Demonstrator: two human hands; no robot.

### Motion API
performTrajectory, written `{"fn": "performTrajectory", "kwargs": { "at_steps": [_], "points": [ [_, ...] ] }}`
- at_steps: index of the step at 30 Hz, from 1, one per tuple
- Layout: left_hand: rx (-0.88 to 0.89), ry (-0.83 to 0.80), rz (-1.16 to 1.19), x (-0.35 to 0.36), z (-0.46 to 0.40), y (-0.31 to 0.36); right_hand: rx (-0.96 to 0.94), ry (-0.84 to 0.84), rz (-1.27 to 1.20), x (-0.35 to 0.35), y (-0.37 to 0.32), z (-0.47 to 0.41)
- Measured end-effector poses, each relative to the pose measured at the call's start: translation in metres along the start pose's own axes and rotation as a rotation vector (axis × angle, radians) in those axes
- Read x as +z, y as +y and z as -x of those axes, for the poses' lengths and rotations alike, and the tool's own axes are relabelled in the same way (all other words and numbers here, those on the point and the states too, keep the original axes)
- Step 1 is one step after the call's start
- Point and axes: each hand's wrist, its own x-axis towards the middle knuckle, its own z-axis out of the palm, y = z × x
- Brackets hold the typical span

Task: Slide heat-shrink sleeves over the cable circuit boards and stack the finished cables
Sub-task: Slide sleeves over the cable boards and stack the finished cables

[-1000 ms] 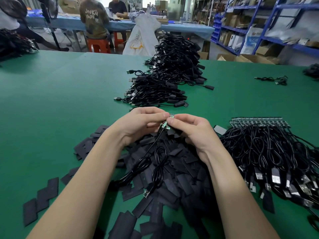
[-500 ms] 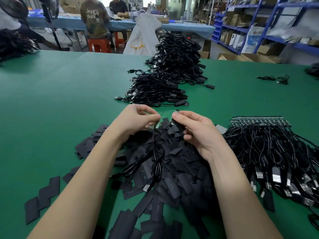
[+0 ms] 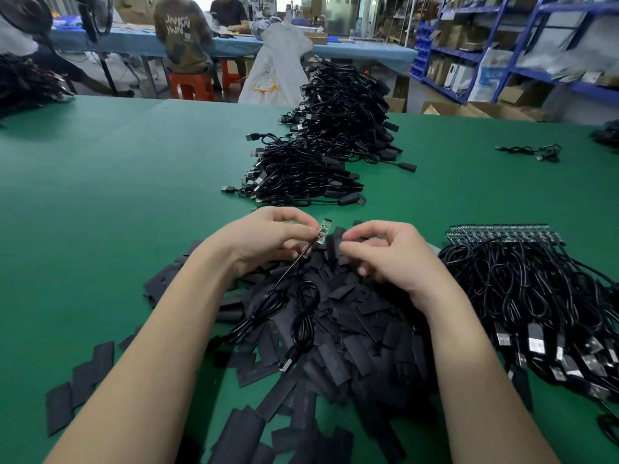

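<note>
My left hand (image 3: 268, 237) pinches a small green circuit board (image 3: 324, 230) at the end of a black cable (image 3: 294, 306), which trails down over a heap of flat black heat-shrink sleeves (image 3: 335, 329). Just right of the board, my right hand (image 3: 385, 252) pinches one black sleeve (image 3: 332, 244), its end close to the board. A pile of sleeved cables (image 3: 321, 152) lies further back. Unsleeved cables with a row of boards (image 3: 522, 283) lie to the right.
Loose sleeves (image 3: 77, 386) are scattered at the lower left on the green table (image 3: 117, 195). A single cable (image 3: 532, 150) lies far right. People sit at a blue table (image 3: 234, 45) behind; shelves (image 3: 502, 45) stand at the back right.
The hands parted half a second ago, and the right one picked a sleeve from the heap. Now they are close again, with the bare board in the left and the sleeve in the right.
</note>
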Motion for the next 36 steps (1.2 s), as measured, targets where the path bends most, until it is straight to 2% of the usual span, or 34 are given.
{"fn": "performTrajectory", "kwargs": {
  "at_steps": [2,3,7,9,13,15,19,23,30,33,36],
  "points": [
    [-0.021,0.045,0.034,0.000,-0.001,0.000,-0.061,0.095,0.318,-0.004,0.001,-0.002],
    [-0.025,0.067,0.039,0.001,-0.002,0.000,-0.090,0.115,0.396,-0.003,0.000,-0.001],
    [-0.029,0.109,0.041,0.001,-0.002,0.000,-0.190,0.028,0.669,0.013,0.000,0.002],
    [-0.030,0.113,0.035,0.001,-0.002,0.000,-0.211,0.051,0.740,0.021,0.002,0.001],
    [-0.026,0.109,-0.003,0.003,-0.002,0.000,-0.260,0.201,0.730,0.024,0.006,-0.001],
    [-0.019,0.109,-0.015,0.005,-0.001,0.000,-0.300,0.240,0.650,0.023,0.008,-0.002],
    [0.033,0.069,0.003,0.011,0.001,0.002,-0.303,0.282,0.247,0.019,0.005,-0.005],
    [0.051,0.027,-0.003,0.016,0.002,0.002,-0.217,0.194,-0.089,0.020,0.001,-0.003],
    [0.053,0.047,-0.011,0.018,0.002,0.004,-0.118,-0.010,-0.452,0.020,0.000,0.001],
    [0.066,0.049,0.021,0.017,0.002,0.005,-0.061,0.027,-0.564,0.018,-0.001,0.001],
    [0.068,0.029,0.056,0.018,0.002,0.006,-0.036,0.122,-0.525,0.017,-0.001,0.000]
  ]
}}
